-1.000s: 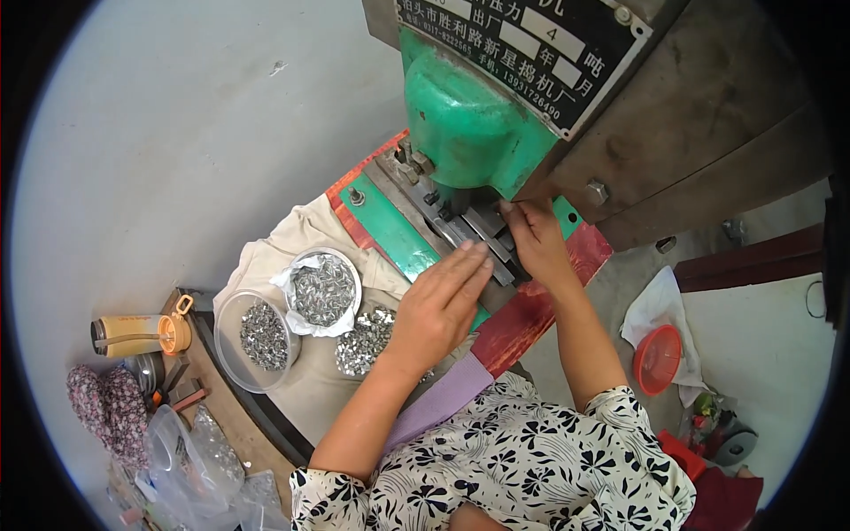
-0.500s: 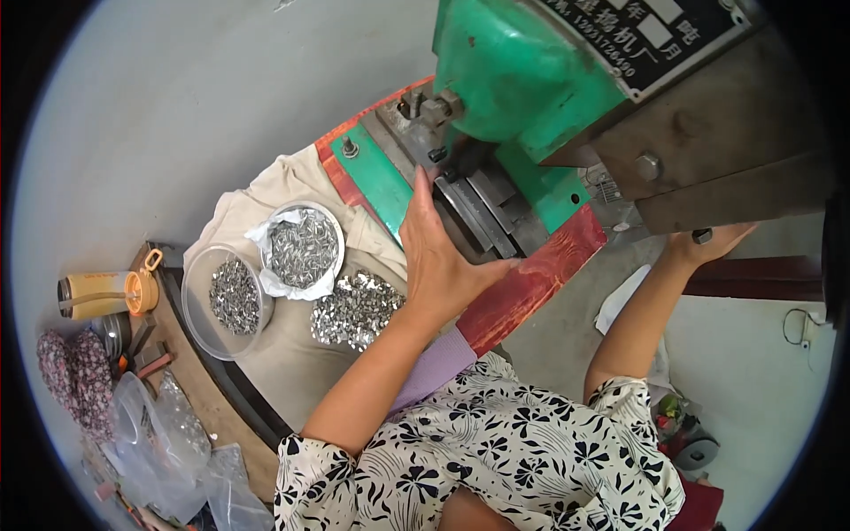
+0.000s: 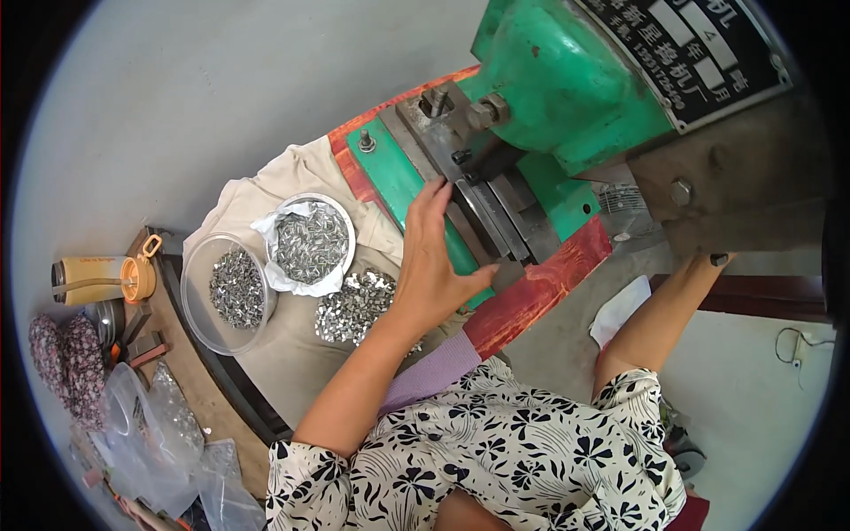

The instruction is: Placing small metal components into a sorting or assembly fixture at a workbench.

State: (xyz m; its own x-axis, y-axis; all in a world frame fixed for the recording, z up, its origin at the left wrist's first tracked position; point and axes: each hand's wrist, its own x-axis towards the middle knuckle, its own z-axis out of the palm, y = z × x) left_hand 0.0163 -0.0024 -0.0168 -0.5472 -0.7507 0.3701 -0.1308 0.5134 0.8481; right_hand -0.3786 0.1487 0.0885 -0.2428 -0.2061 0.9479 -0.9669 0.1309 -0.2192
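My left hand [image 3: 429, 265] is beside the steel die [image 3: 491, 221] of a green press [image 3: 575, 88], with thumb and fingers spread apart. Its fingertips are at the die's near-left edge; whether they touch it I cannot tell. I see nothing held in it. A dark ram [image 3: 492, 157] comes down over the die. My right forearm [image 3: 660, 332] reaches up behind the press's dark metal block [image 3: 753, 199], which hides the fingers of my right hand.
Left of the press, on a beige cloth [image 3: 292, 372], are a clear tub [image 3: 190, 310] of small metal pieces, a paper-lined bowl [image 3: 347, 232] of shiny parts and a loose pile of metal bits [image 3: 350, 310]. A yellow bottle [image 3: 84, 279] and plastic bags [image 3: 146, 442] are farther left.
My view has shifted, so the press appears farther right. My left hand has drawn its fingers in slightly, away from the ram. My right hand has gone farther behind the block.
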